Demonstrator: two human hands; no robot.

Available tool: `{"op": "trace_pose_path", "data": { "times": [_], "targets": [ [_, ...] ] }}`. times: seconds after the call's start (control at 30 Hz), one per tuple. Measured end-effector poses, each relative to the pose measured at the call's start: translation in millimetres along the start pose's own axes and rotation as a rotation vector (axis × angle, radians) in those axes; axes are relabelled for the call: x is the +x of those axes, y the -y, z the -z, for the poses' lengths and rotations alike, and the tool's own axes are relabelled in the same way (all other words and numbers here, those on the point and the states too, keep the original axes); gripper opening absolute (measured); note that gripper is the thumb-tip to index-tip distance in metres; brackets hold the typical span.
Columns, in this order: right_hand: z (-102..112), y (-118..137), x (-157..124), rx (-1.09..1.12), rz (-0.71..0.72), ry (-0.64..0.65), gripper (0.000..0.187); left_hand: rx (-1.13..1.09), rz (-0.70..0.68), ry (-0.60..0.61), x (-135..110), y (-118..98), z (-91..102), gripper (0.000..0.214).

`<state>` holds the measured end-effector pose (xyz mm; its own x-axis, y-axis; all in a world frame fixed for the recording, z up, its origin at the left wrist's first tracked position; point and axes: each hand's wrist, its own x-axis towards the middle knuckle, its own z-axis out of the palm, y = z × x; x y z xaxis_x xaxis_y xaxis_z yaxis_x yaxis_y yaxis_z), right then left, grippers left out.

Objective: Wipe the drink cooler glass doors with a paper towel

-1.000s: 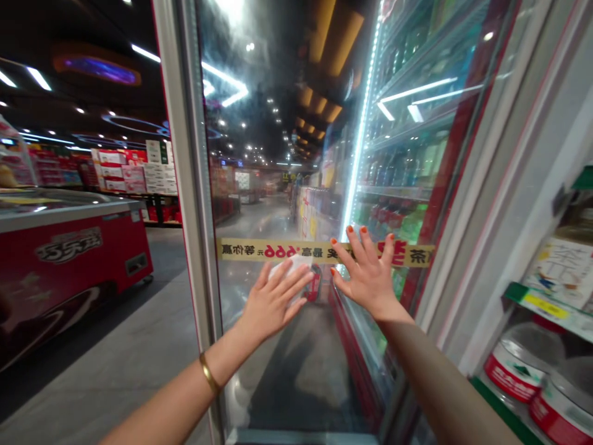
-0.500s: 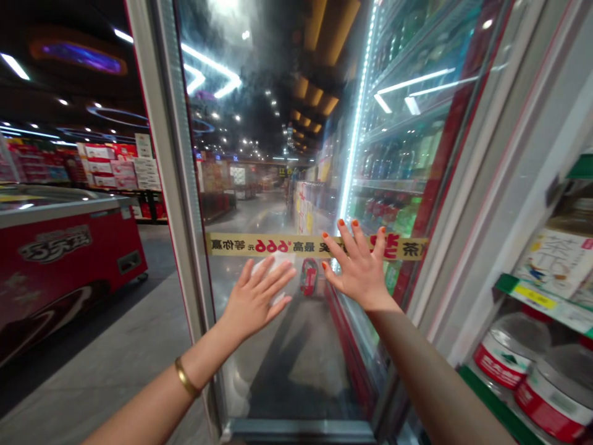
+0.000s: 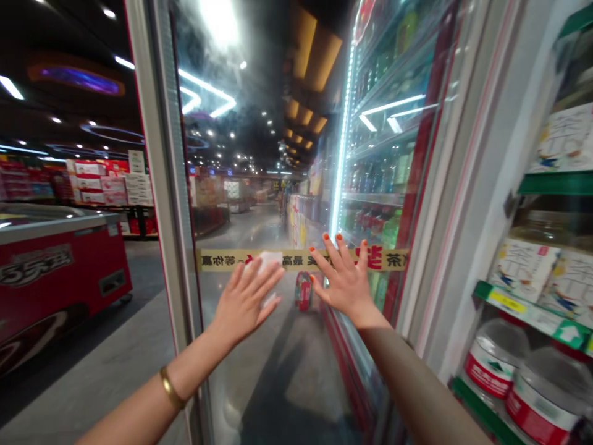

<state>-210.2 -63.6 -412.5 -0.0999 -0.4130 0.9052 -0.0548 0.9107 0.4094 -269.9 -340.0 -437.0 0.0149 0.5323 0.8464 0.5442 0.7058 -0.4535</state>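
Observation:
In the head view, my left hand [image 3: 248, 300] lies with fingers outstretched over a white tissue [image 3: 270, 259], which it holds flat against a glass door [image 3: 259, 210]. The tissue partly covers a yellow strip [image 3: 217, 260] with mirrored red and black lettering. My right hand [image 3: 347, 281] is spread on the glass to the right, orange-nailed fingers apart, its fingers overlapping the strip. Nothing shows in it. A gold bracelet [image 3: 171, 388] circles my left wrist. The door's pale metal frame [image 3: 160, 204] runs up its left side.
A red chest freezer [image 3: 60, 272] stands at left on the grey floor [image 3: 125, 352]. Lit drink shelves [image 3: 384, 154] show through the glass. At right, green-edged shelves [image 3: 514, 309] hold large bottles [image 3: 495, 358] near my right arm. Stacked boxes [image 3: 97, 179] stand farther off.
The view has shifted, so the door and strip sit lower and further left. My left hand and the tissue have slid up the glass onto the strip's red number. My right hand stays put.

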Motion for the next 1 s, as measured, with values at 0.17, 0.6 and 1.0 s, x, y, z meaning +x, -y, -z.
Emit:
{"op": "trace_pose_path", "data": {
  "times": [0.17,0.6,1.0],
  "targets": [
    [0.1,-1.6,0.4,-0.007,-0.018,0.028,0.073,0.022,0.317,-0.12,70.4,22.6,3.2,0.08],
    [3.4,-33.5,-56.5,-0.055,-0.039,-0.027,0.083,-0.016,0.042,-0.061,104.6,14.3,2.1,0.077],
    [0.1,-31.9,-60.3,-0.013,-0.071,-0.012,0.097,-0.04,-0.197,0.021,101.1,-2.6,0.9,0.07]
  ]
}}
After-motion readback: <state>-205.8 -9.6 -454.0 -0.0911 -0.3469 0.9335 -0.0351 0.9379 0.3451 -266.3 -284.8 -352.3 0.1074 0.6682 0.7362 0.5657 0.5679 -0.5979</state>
